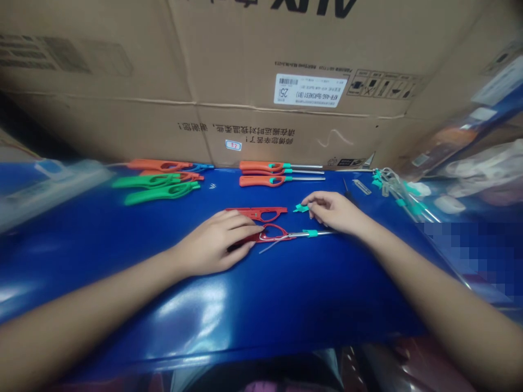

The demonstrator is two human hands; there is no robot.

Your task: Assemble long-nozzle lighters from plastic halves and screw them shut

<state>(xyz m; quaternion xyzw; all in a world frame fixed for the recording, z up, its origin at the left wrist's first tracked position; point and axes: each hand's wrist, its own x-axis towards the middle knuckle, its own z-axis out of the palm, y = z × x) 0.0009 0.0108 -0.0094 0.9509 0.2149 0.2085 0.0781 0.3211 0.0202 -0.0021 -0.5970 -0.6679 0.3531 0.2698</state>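
Observation:
My left hand (220,242) rests over the handle of a red lighter half-shell (281,238), its fingers closed on it. A metal tube (324,233) with a teal collar (311,233) extends right from that shell, and a thin pale wire (268,248) trails out below its finger loop. Just behind lies the other red half-shell (275,210), partly covered by the left hand. Between thumb and fingers, my right hand (333,211) pinches a small teal plastic piece (301,208), held just right of the rear half-shell's tip.
Orange lighters with metal tubes (261,181) lie at the back centre. Green shells (163,193) and orange ones (159,164) sit back left. Teal-tipped metal tubes (402,198) are piled right, near a dark screwdriver (347,190). A cardboard box (245,81) walls the blue table (261,305).

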